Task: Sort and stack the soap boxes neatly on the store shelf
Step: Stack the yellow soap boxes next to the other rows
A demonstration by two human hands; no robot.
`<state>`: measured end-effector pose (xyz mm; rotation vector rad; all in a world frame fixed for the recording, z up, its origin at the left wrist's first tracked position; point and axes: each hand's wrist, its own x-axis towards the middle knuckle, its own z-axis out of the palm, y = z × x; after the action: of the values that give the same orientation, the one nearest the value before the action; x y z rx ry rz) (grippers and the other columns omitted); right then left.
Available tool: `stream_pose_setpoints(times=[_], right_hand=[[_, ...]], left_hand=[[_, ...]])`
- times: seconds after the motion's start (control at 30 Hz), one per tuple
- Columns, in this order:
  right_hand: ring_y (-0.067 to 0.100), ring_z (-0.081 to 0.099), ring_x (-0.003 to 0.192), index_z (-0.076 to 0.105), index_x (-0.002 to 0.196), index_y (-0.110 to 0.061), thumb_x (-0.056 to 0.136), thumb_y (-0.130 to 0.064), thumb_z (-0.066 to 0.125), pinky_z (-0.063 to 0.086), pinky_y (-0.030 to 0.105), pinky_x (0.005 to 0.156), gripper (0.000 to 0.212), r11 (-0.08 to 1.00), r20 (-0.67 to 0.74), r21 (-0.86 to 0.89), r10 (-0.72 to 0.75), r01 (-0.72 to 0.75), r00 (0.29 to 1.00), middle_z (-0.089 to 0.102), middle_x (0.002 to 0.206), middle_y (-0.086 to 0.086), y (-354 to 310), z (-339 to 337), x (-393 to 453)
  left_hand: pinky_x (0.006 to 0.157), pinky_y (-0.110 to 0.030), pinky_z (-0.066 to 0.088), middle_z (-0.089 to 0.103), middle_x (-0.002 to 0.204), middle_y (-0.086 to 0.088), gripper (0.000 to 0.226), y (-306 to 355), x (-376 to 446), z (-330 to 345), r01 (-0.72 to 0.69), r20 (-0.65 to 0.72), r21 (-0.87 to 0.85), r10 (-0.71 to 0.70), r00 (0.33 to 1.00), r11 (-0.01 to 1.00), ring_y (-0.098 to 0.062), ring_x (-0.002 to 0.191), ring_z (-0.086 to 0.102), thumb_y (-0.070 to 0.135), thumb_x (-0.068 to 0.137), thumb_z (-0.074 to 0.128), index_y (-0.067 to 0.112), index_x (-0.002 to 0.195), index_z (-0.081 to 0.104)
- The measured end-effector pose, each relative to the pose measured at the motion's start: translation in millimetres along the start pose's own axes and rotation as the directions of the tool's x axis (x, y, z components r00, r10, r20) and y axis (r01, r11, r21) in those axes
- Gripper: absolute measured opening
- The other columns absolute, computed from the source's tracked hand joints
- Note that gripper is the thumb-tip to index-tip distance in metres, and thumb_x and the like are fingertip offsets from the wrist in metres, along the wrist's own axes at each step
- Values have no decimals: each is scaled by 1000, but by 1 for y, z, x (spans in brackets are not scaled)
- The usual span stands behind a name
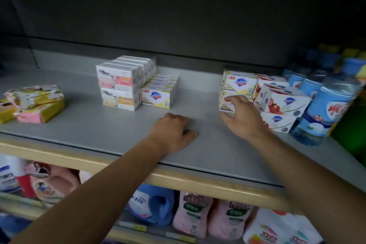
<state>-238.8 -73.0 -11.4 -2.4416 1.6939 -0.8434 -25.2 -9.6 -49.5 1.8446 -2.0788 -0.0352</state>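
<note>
Two bare hands [174, 131] [244, 119] over smooth grey shelf [89, 125]; rectangular cardboard soap boxes [238, 91].

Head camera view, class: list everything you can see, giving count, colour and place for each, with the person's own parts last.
Goat-picture boxes: white, stacked centre; count unclear.
Yellow shield boxes: row beside that stack.
Yellow shield stack: two high, right.
Pomegranate boxes: white and red, far right.
Loose packs: yellow and pink, far left.
Blue bottles: right end.
Shelf: grey.
Refill pouches: pink, lower shelf.
Left hand: curled, resting on shelf.
Right hand: touching lower yellow box.
</note>
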Motion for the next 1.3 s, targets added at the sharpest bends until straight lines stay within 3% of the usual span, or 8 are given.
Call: stream_pose_setpoints(times=[0.2, 0.37, 0.53, 0.7, 0.9, 1.0, 1.07, 1.3], right_hand=[[31, 34, 136, 29, 151, -21, 92, -46, 53, 30, 45, 112, 68, 963, 75, -268, 36, -14, 997, 35, 152, 5, 17, 8, 45], [32, 36, 132, 37, 146, -24, 91, -44, 55, 27, 47, 113, 61, 900, 95, -435, 45, 1, 994, 39, 150, 3, 22, 19, 52], [28, 35, 129, 46, 140, -43, 90, -37, 60, 32, 43, 107, 52, 942, 33, -316, -108, 112, 994, 44, 147, -6, 17, 18, 47], [24, 48, 124, 59, 133, -30, 91, -8, 59, 32, 22, 101, 47, 993, 80, 12, -119, 118, 990, 53, 137, 3, 9, 11, 42], [14, 57, 107, 67, 112, -21, 79, -3, 68, 36, 10, 91, 38, 923, -58, 280, -258, 264, 964, 67, 115, -4, -28, 13, 0], [21, 58, 103, 69, 107, -16, 74, 4, 66, 42, 25, 94, 39, 867, -139, 355, -322, 351, 936, 68, 111, -1, -48, 24, -18], [24, 57, 106, 68, 108, -14, 73, 6, 64, 43, 32, 96, 41, 856, -196, 359, -320, 371, 927, 66, 113, 0, -53, 29, -22], [-2, 33, 130, 42, 142, -21, 70, 2, 68, 24, 3, 103, 80, 853, -115, 405, -309, 329, 944, 37, 145, -4, -35, 35, -30]], left_hand=[[104, -34, 42, 62, 131, 5, 76, -8, 2, 10, -88, -42, 47, 90, 995, 995, -22, 127, 50, 68, 80, 19, 21, 118, 65], [103, -35, 42, 64, 126, 5, 81, -7, 1, 8, -83, -50, 29, 85, 995, 996, -23, 124, 51, 70, 76, 15, 20, 114, 67], [103, -36, 42, 65, 125, 5, 78, -8, 3, 7, -73, -53, -3, 73, 996, 997, -24, 123, 53, 70, 76, 20, 21, 114, 67], [101, -36, 44, 66, 123, 0, 61, -7, -1, 5, -5, -41, -79, 1, 999, 997, -26, 122, 51, 62, 81, 39, 22, 118, 66], [90, -31, 51, 61, 121, 4, 60, -7, -4, -7, 16, -211, -510, -143, 967, 860, -16, 99, 63, 39, 84, 70, 22, 137, 48], [87, -37, 54, 67, 109, 3, 45, -8, -8, -11, -38, -263, -577, -141, 954, 816, -17, 97, 65, 23, 84, 73, 19, 125, 54], [87, -39, 54, 70, 103, -1, 35, -10, -9, -13, -33, -264, -588, -154, 952, 808, -19, 99, 65, 19, 84, 74, 18, 115, 57], [78, -25, 55, 71, 103, -3, 31, -12, -5, -16, 27, -211, -758, -284, 935, 651, -15, 88, 69, 21, 88, 71, 17, 115, 57]])
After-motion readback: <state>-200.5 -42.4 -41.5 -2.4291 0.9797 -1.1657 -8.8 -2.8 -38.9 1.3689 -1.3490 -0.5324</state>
